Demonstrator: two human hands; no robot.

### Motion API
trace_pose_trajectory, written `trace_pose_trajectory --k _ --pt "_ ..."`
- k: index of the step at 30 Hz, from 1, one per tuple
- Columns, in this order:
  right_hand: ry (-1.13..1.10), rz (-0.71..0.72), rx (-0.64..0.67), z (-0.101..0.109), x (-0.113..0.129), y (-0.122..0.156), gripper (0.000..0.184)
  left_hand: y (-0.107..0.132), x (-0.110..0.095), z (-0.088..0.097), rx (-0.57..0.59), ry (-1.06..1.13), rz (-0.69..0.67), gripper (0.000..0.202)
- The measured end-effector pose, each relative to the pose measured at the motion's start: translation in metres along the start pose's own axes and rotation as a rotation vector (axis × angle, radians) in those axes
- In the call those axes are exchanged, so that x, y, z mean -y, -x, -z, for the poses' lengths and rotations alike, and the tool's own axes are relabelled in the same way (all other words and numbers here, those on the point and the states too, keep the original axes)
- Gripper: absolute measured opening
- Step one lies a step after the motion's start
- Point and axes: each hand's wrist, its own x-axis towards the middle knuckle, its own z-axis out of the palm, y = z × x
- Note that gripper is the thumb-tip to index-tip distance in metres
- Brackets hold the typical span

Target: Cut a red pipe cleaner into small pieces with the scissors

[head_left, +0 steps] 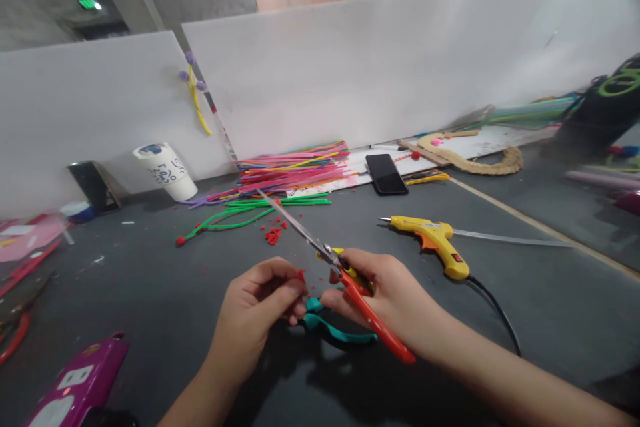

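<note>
My right hand (385, 290) is closed around a pair of scissors (320, 250) with orange and yellow handles; the steel blades point up and to the left. My left hand (257, 310) pinches a small red piece (301, 275) at its fingertips, close to the scissors' pivot. Just below both hands, teal-handled pliers (333, 331) lie on the dark table (165, 307). Small red scraps (273, 234) are scattered on the table beyond the blade tips.
A yellow glue gun (434, 240) with a black cord lies to the right. Behind are coloured pipe cleaners (287, 177), a black phone (386, 173), a white cup (165, 170), white partition boards (400, 60) and a cardboard arc (480, 160). A pink power strip (83, 383) sits near left.
</note>
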Motion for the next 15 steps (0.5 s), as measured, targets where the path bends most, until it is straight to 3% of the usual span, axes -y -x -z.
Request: trace_pose_trajectory --k 4,8,15 --pt "0.252 -0.003 0.053 0.001 -0.001 0.006 0.031 -0.003 -0.003 0.004 -0.069 0.169 -0.083 0.006" --pt "0.459 0.028 0.017 -0.003 -0.010 0.011 0.037 -0.005 -0.002 0.004 -0.106 0.271 -0.128 0.004" --pt "0.575 0.111 -0.012 -0.010 -0.021 0.015 0.040 -0.002 0.000 0.005 -0.078 0.372 -0.124 0.005"
